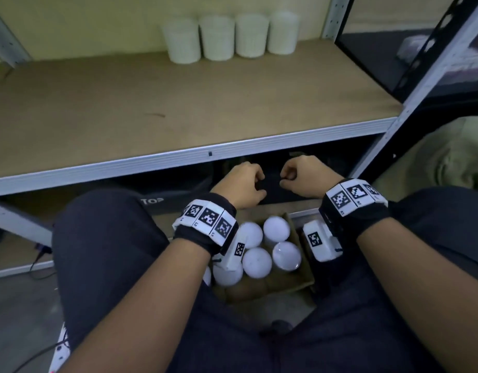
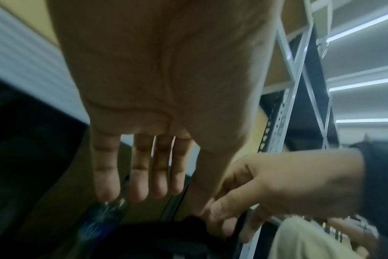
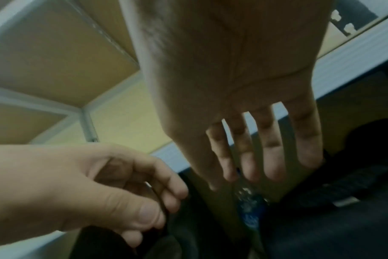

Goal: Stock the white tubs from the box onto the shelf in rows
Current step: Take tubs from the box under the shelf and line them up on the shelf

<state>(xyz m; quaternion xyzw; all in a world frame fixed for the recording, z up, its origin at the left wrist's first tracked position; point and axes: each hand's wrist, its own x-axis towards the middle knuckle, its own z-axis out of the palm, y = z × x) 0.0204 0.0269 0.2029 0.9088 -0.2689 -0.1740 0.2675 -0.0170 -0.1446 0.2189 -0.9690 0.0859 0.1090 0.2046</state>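
Several white tubs [image 1: 229, 36] stand in a row at the back of the brown shelf board [image 1: 178, 109]. More white tubs [image 1: 256, 262] sit lid-up in a cardboard box [image 1: 291, 284] on the floor between my knees. My left hand [image 1: 258, 181] and right hand [image 1: 285, 179] hover side by side beyond the box, just below the shelf's front rail, fingers loosely curled and holding nothing. The left wrist view shows my left hand [image 2: 139, 175] with its fingers hanging relaxed and empty. In the right wrist view my right hand [image 3: 255, 149] hangs the same way.
The shelf's white front rail [image 1: 205, 154] runs just above my hands, and a metal upright [image 1: 410, 98] stands at the right. A dark case [image 1: 151, 201] lies under the shelf. Cables [image 1: 38, 259] trail on the floor at left. A blue-labelled bottle [image 3: 248, 210] lies below.
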